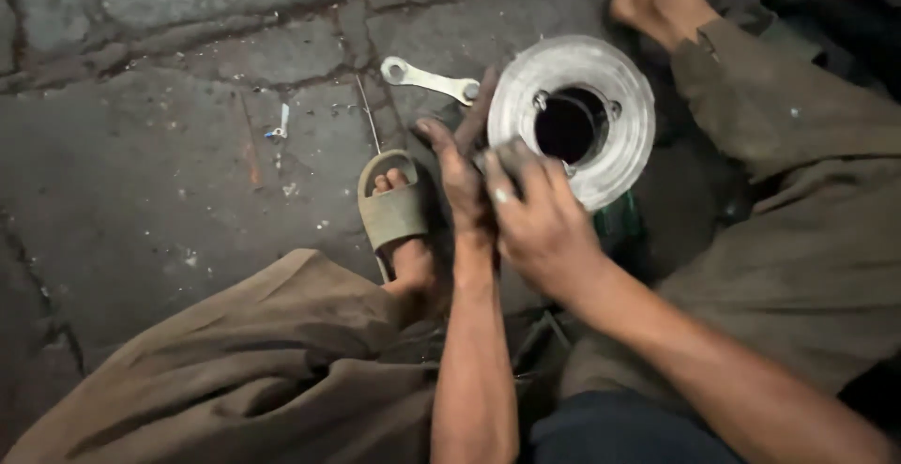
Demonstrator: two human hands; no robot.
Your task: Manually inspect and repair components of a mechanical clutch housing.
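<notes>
Both hands (pixel 497 192) at metal disc (pixel 574 126) rim | spanner (pixel 427 79) beside

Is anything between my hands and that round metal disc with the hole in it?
Nothing visible stands between them. The left hand and the right hand are already at the near edge of the metal disc. The flat wrench lies on the stone floor beside the disc, clear of both hands.

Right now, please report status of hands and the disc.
Both hands, left hand and right hand, on metal disc rim. Wrench on floor behind. Sandalled foot beside.
</notes>
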